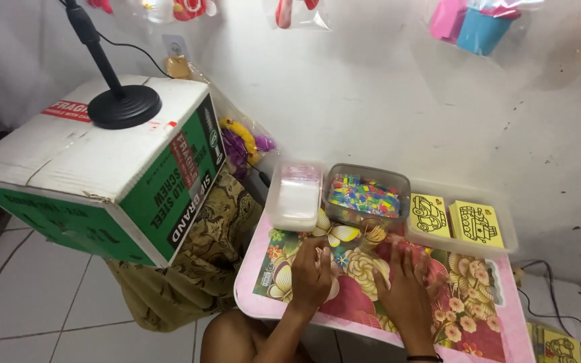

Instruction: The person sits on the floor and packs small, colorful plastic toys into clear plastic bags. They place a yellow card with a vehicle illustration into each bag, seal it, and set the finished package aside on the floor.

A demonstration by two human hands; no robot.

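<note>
My left hand (312,274) lies on the small pink table (506,316) with its fingers curled down, and I cannot see anything in it. My right hand (403,286) rests flat beside it, fingers spread on the flowered tabletop. Just beyond my fingertips stands a clear tub (366,195) full of small colourful pieces. To its left is a clear box (296,196) with white contents. To its right a clear tray (464,222) holds two yellow cards with line drawings of vehicles.
A large cardboard box (102,168) with green sides stands at the left, with a black round stand base (124,106) on top. Patterned cloth (196,269) hangs beneath it. Bagged toys hang on the white wall. A cable runs on the tiled floor at right.
</note>
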